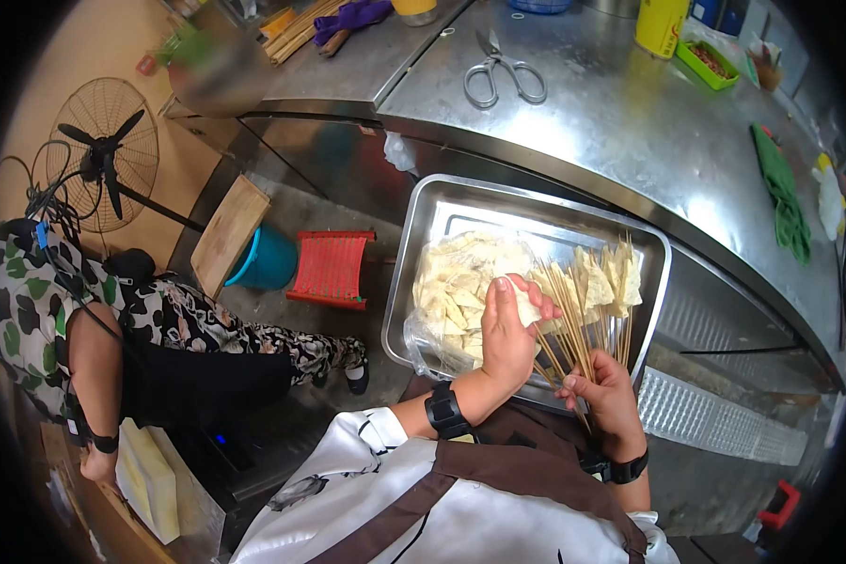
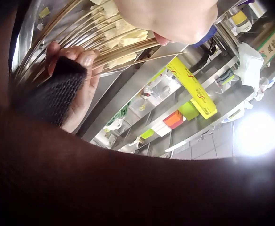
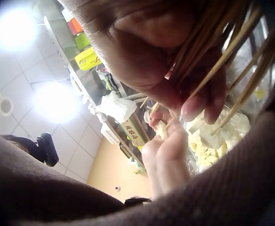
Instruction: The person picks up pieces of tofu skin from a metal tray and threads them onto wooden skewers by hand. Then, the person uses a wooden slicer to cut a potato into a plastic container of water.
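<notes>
My left hand [image 1: 509, 334] pinches a pale yellow piece [image 3: 162, 130] that looks like folded tofu skin, between thumb and fingers. A skewer's tip meets that piece in the right wrist view. With curled fingers my right hand [image 1: 609, 397] grips a bundle of thin bamboo skewers [image 1: 573, 329], which fan upward. Both hands are over the near side of a steel tray [image 1: 396, 282]. Inside it, a clear plastic bag [image 1: 421, 324] holds a heap of loose pale yellow pieces [image 1: 462, 282]. Skewers threaded with such pieces [image 1: 620, 282] lie at the tray's right.
Beyond the tray runs a steel counter [image 1: 573, 113] bearing scissors [image 1: 503, 80], a green tray [image 1: 708, 66] and a green cloth [image 1: 780, 188]. A red stool [image 1: 331, 270], blue bucket [image 1: 268, 258] and fan [image 1: 103, 155] stand left. Another person [image 1: 94, 357] is at far left.
</notes>
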A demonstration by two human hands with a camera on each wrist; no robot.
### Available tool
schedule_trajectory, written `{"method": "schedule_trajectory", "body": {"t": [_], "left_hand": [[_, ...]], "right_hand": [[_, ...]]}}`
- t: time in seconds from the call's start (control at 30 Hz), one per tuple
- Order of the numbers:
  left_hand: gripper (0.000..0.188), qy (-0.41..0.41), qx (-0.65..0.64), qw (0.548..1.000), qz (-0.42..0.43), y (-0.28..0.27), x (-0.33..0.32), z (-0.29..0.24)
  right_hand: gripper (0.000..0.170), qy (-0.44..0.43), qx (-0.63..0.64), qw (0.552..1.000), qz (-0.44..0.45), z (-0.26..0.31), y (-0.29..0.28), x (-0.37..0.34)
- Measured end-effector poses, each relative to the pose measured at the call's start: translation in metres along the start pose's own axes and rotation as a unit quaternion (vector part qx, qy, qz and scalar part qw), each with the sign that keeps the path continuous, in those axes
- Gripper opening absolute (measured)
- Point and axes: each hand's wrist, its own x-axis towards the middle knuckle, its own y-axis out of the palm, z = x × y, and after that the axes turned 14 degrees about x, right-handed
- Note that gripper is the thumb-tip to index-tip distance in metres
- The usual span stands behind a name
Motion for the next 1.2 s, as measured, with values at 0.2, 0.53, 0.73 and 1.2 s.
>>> {"method": "schedule_trajectory", "body": {"t": [0.2,0.53,0.73,1.2], "left_hand": [[0.033,-0.030,-0.005,1.000,0.010,0.001,-0.004,0.002],[0.032,-0.049,-0.022,0.998,0.037,-0.001,-0.008,0.005],[0.032,-0.047,-0.007,0.997,0.053,-0.001,-0.011,0.007],[0.021,-0.033,0.048,0.996,0.069,-0.013,-0.010,0.010]], "right_hand": [[0.011,-0.001,-0.002,1.000,0.004,0.001,0.000,0.000],[0.010,-0.004,0.004,1.000,0.006,0.002,0.001,0.000],[0.010,0.002,0.010,1.000,-0.002,0.003,0.001,0.000],[0.011,-0.022,0.011,1.000,-0.008,0.003,0.002,-0.002]]}}
